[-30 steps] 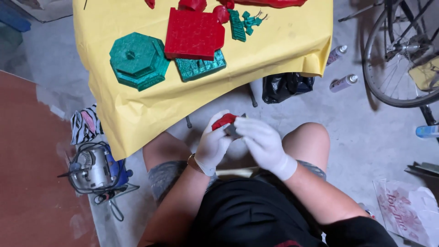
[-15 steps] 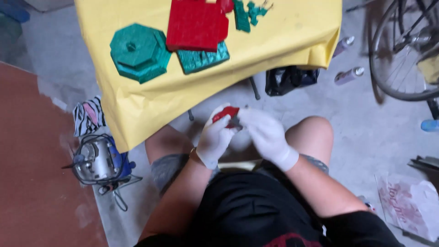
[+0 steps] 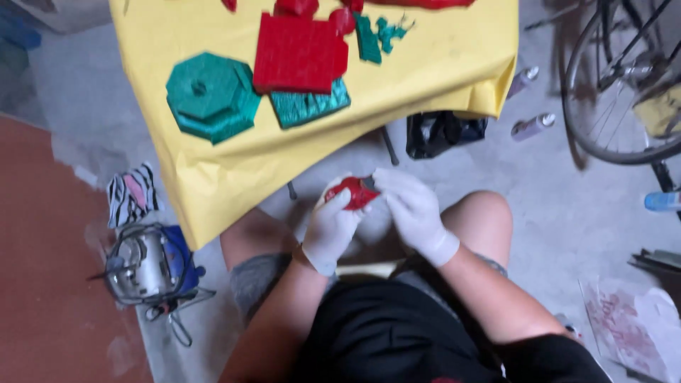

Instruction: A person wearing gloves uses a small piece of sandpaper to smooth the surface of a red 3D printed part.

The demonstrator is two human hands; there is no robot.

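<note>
Both gloved hands, left hand (image 3: pixel 332 228) and right hand (image 3: pixel 415 213), grasp a small red piece (image 3: pixel 352 192) beside the yellow-covered desk (image 3: pixel 234 170).

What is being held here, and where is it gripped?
A small red piece, pinched between both gloved hands: left hand at its left and lower edge, right hand at its right edge.

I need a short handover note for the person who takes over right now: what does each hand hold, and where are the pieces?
Left hand: gloved, gripping the small red piece above the lap.
Right hand: gloved, fingertips on the same piece.
On the yellow sheet: green octagonal piece, red square piece, green flat piece, smaller red and green bits at the top edge.
Done: those pieces are coloured.
Left: the red piece is not yet laid on the sheet.
</note>
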